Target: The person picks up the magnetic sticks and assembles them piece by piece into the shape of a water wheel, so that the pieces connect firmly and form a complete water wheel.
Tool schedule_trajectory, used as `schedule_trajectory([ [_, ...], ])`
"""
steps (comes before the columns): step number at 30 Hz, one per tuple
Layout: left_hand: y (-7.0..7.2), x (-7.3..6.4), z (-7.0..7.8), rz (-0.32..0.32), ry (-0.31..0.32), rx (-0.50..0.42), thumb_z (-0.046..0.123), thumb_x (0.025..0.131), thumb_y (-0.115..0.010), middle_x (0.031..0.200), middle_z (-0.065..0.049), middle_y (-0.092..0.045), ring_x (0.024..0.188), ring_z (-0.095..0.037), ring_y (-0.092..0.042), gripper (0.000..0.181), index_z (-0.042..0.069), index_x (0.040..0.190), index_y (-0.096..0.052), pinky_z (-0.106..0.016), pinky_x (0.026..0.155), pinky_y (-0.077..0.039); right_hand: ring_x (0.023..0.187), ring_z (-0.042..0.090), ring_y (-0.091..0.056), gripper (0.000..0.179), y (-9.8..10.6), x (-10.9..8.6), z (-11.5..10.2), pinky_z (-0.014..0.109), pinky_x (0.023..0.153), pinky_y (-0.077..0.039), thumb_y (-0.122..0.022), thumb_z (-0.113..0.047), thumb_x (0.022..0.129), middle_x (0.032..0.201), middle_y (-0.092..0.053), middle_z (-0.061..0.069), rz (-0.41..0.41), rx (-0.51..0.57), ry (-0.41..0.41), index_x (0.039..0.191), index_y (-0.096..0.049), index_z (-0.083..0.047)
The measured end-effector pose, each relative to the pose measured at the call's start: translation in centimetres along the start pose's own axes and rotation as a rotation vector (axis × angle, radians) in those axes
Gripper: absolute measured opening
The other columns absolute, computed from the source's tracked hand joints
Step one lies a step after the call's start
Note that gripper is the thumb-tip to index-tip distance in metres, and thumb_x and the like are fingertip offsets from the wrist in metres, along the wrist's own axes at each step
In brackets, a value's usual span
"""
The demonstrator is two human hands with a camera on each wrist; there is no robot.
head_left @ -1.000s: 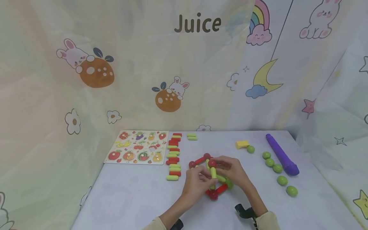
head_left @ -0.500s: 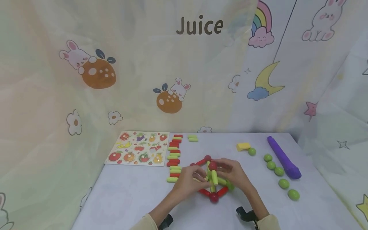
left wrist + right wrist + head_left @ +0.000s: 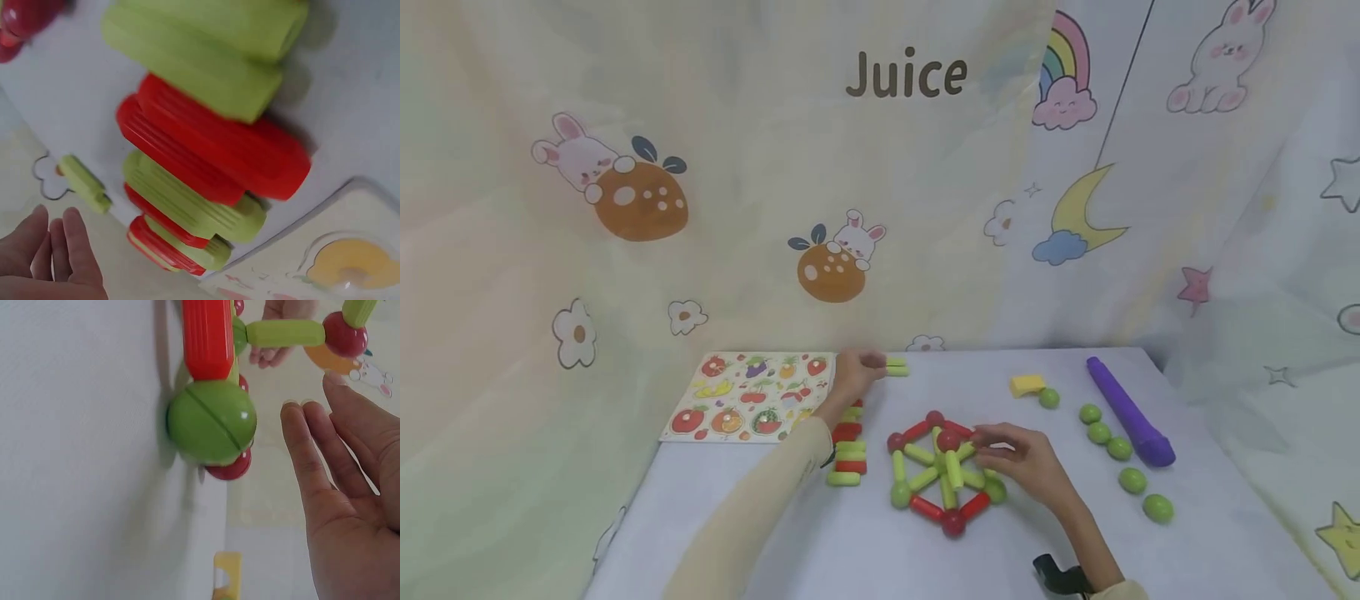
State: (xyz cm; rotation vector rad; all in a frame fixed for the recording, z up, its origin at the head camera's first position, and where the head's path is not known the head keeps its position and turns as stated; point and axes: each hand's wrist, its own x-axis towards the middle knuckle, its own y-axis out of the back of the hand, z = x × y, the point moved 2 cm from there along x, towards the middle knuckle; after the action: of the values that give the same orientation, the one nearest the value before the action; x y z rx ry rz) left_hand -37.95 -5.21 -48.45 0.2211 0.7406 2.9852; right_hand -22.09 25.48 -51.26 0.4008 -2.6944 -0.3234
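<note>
A hexagonal frame of red and light green rods with red and green balls (image 3: 900,494) lies on the table, with green spokes at its centre. A raised red ball (image 3: 948,440) tops a standing rod, and another green rod (image 3: 953,472) juts from that ball. My right hand (image 3: 1026,460) hovers beside the red ball, fingers extended and holding nothing. In the right wrist view a gap shows between those fingertips and the ball. My left hand (image 3: 857,373) reaches to the far side, fingertips close to two light green rods (image 3: 897,367); nothing shows between its fingers in the left wrist view.
A column of red and light green rods (image 3: 850,467) runs under my left forearm, beside a fruit puzzle board (image 3: 673,429). On the right lie several green balls (image 3: 1132,480), a yellow block (image 3: 1027,385) and a purple stick (image 3: 1127,408). A printed curtain hangs behind.
My left hand has left the frame and moved to the far rods. My right hand has drawn slightly away from the raised red ball, whose jutting rod stays attached.
</note>
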Motion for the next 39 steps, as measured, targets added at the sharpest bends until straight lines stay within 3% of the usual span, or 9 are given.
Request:
schedule_trajectory([
  [3, -0.9, 1.3, -0.7, 0.000, 0.002, 0.044, -0.003, 0.094, -0.077, 0.112, -0.015, -0.078, 0.110, -0.033, -0.071, 0.021, -0.003, 0.115, -0.078, -0.046, 0.097, -0.060, 0.113, 0.028, -0.075, 0.046, 0.7, -0.7, 0.4, 0.031, 0.094, -0.061, -0.078, 0.011, 0.091, 0.122, -0.069, 0.038, 0.023, 0.009, -0.005, 0.134, -0.063, 0.016],
  [9, -2.4, 2.6, -1.5, -0.006, -0.023, 0.191, -0.006, 0.093, -0.075, 0.113, -0.016, -0.075, 0.110, -0.033, -0.068, 0.020, -0.003, 0.113, -0.079, -0.047, 0.098, -0.059, 0.113, 0.026, -0.075, 0.047, 2.1, -1.8, 0.8, 0.031, 0.095, -0.061, -0.078, 0.008, 0.092, 0.122, -0.071, 0.034, 0.060, -0.019, -0.041, 0.135, -0.063, 0.016],
  [15, -2.8, 3.0, -1.8, -0.014, -0.075, 0.293, -0.009, 0.092, -0.075, 0.112, -0.018, -0.075, 0.108, -0.034, -0.067, 0.020, -0.004, 0.111, -0.079, -0.048, 0.099, -0.058, 0.113, 0.020, -0.075, 0.048, 2.3, -2.2, 0.8, 0.033, 0.095, -0.061, -0.078, 0.009, 0.092, 0.122, -0.071, 0.033, 0.069, -0.005, -0.058, 0.136, -0.062, 0.016],
  [20, -3.4, 3.2, -2.0, -0.023, -0.100, 0.375, -0.007, 0.092, -0.074, 0.113, -0.019, -0.075, 0.111, -0.036, -0.067, 0.018, -0.006, 0.109, -0.079, -0.048, 0.099, -0.058, 0.115, 0.025, -0.075, 0.047, 2.4, -2.4, 1.1, 0.032, 0.095, -0.061, -0.079, 0.006, 0.093, 0.124, -0.071, 0.033, 0.066, -0.004, -0.085, 0.136, -0.062, 0.015],
  [26, -3.6, 3.1, -2.2, -0.034, -0.083, 0.362, -0.006, 0.094, -0.074, 0.115, -0.020, -0.075, 0.112, -0.035, -0.067, 0.018, -0.007, 0.111, -0.079, -0.048, 0.101, -0.058, 0.115, 0.031, -0.074, 0.047, 2.3, -2.6, 1.2, 0.031, 0.095, -0.060, -0.079, 0.005, 0.093, 0.123, -0.072, 0.032, 0.069, -0.020, -0.094, 0.137, -0.064, 0.013],
  [29, -2.9, 2.4, -2.2, -0.013, -0.075, 0.317, -0.005, 0.094, -0.076, 0.111, -0.017, -0.076, 0.108, -0.033, -0.067, 0.016, -0.005, 0.109, -0.080, -0.048, 0.099, -0.059, 0.115, 0.031, -0.074, 0.047, 1.9, -2.6, 1.2, 0.031, 0.095, -0.061, -0.079, 0.005, 0.093, 0.124, -0.072, 0.031, 0.067, -0.020, -0.086, 0.137, -0.064, 0.012],
  [32, -1.9, 1.0, -1.9, 0.003, -0.054, 0.197, -0.002, 0.093, -0.080, 0.106, -0.014, -0.077, 0.103, -0.030, -0.069, 0.014, -0.003, 0.107, -0.081, -0.046, 0.095, -0.059, 0.115, 0.030, -0.074, 0.047, 1.8, -2.6, 1.1, 0.031, 0.095, -0.061, -0.079, 0.003, 0.094, 0.124, -0.072, 0.031, 0.067, -0.027, -0.088, 0.137, -0.064, 0.012],
  [35, -0.8, -1.3, -1.0, -0.011, -0.065, 0.051, 0.000, 0.091, -0.083, 0.102, -0.010, -0.080, 0.098, -0.027, -0.075, 0.013, 0.001, 0.104, -0.082, -0.042, 0.090, -0.062, 0.115, 0.028, -0.075, 0.047, 1.8, -2.9, 1.0, 0.031, 0.095, -0.061, -0.079, 0.002, 0.094, 0.123, -0.072, 0.031, 0.071, -0.042, -0.099, 0.137, -0.064, 0.012],
  [39, 0.4, -5.1, 0.6, -0.080, -0.098, -0.066, 0.006, 0.091, -0.086, 0.101, -0.005, -0.082, 0.095, -0.022, -0.078, 0.013, 0.006, 0.104, -0.084, -0.036, 0.085, -0.064, 0.114, 0.024, -0.075, 0.046, 2.3, -3.3, 0.8, 0.030, 0.094, -0.061, -0.079, 0.005, 0.093, 0.121, -0.072, 0.032, 0.085, -0.054, -0.083, 0.135, -0.064, 0.013],
])
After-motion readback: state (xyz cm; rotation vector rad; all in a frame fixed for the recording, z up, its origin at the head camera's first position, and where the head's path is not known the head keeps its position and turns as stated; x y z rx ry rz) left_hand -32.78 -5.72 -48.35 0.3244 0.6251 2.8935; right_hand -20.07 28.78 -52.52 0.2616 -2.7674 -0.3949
